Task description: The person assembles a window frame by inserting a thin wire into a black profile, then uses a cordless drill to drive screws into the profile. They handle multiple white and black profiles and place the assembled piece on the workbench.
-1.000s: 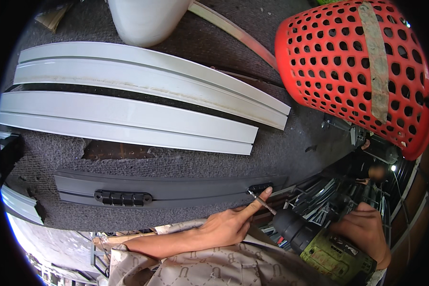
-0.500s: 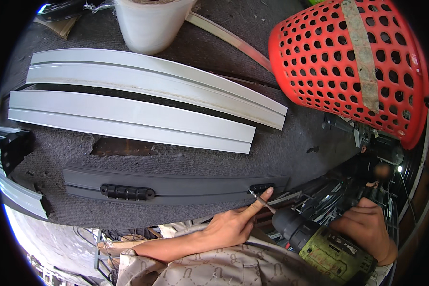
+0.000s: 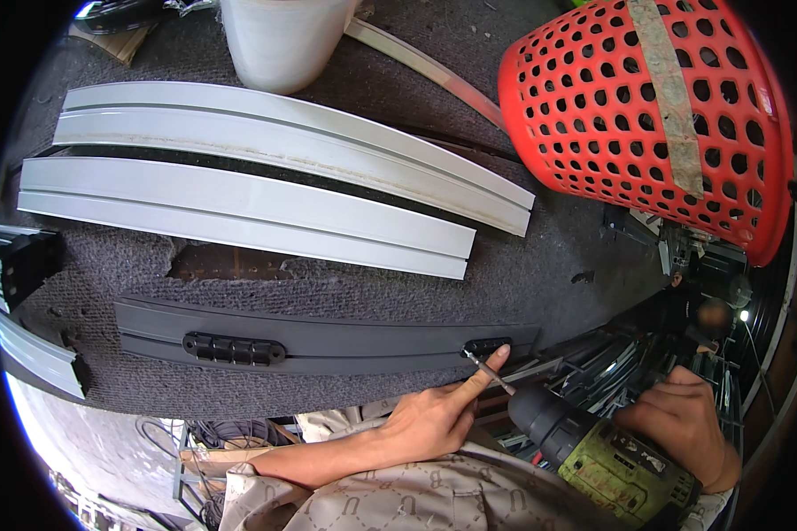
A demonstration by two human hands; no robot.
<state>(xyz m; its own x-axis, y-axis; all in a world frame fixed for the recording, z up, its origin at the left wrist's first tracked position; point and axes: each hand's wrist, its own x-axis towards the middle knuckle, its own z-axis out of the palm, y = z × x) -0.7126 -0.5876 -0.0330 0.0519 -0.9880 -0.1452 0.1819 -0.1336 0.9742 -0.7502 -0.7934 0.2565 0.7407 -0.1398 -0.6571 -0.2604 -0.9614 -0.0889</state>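
Note:
A dark grey grooved profile strip (image 3: 372,347) lies along the near table edge. Two black ribbed roller blocks sit on it, a left block (image 3: 233,349) and a right block (image 3: 480,344). My left hand (image 3: 436,413) pins the right block with a stretched index finger at its right end; its other fingers are curled under. In my right hand (image 3: 682,429), wrapped round the grip, is a green and black cordless drill (image 3: 624,469). The drill's long bit (image 3: 493,374) points to the left end of the right block, its tip passing close by my index finger.
Two white grooved profiles (image 3: 266,217) lie farther back on the carpeted table (image 3: 567,252). A red perforated basket (image 3: 638,115) lies at the far right, beside a white wrapped roll (image 3: 283,44). Metal lengths (image 3: 607,376) fill the lower right, where another person (image 3: 682,310) is.
The whole view has shifted slightly, so the table things sit a little higher. Both hands, the drill and the right block keep nearly the same places relative to each other.

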